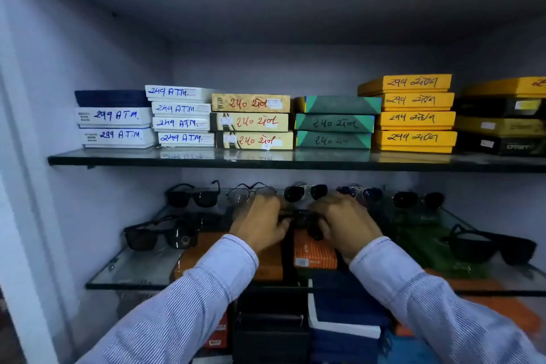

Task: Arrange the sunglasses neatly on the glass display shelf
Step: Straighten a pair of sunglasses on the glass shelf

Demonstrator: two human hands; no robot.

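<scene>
On the lower glass shelf (130,275) both my hands meet at the middle. My left hand (261,223) and my right hand (342,220) each grip one side of a dark pair of sunglasses (301,220), mostly hidden between them. Along the back stand several pairs: black square sunglasses (193,195), a thin wire-frame pair (251,190), silver aviators (305,191), blue-tinted aviators (365,193) and a dark round pair (418,198). A black pair (161,235) sits at front left, another black pair (490,247) at front right.
The upper glass shelf (206,159) carries stacks of white, beige, green and yellow boxes (415,118) with handwritten labels. Orange boxes (314,251) and dark blue boxes (345,304) show under the lower glass. A white wall (74,97) closes the left side.
</scene>
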